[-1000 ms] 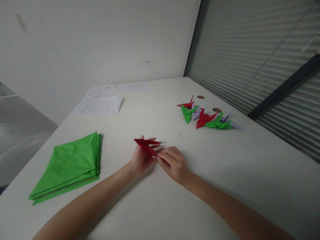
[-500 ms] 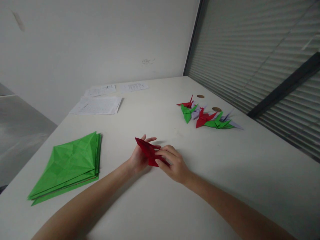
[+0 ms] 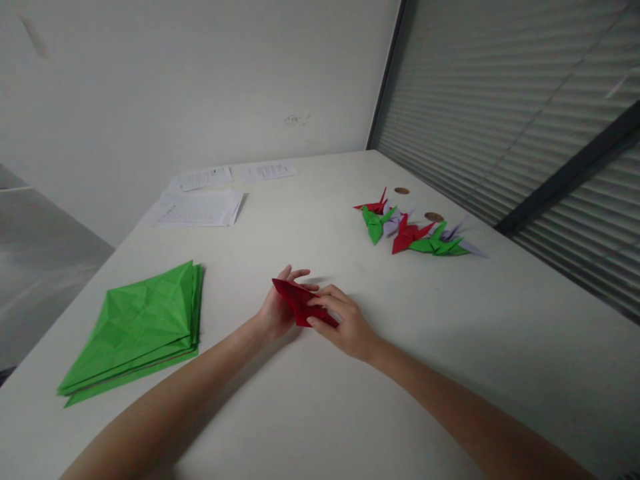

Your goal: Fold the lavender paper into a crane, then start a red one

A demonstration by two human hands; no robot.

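A folded piece of red origami paper (image 3: 300, 303) is held between my two hands above the white table (image 3: 320, 400), its pointed end toward the upper left. My left hand (image 3: 276, 312) supports it from behind and the left, with some fingertips showing past its upper edge; the paper hides the rest of that grip. On the right side, my right hand (image 3: 347, 327) pinches the paper between thumb and fingers.
A stack of creased green paper (image 3: 145, 320) lies at the left. Several folded paper cranes (image 3: 410, 237), red, green and pale purple, sit at the right near the window blinds (image 3: 500, 100). Printed sheets (image 3: 195, 208) lie at the back left.
The red paper has tilted slightly, its pointed tip a little lower. My right hand has shifted slightly left along it, and the left fingers have moved a little.
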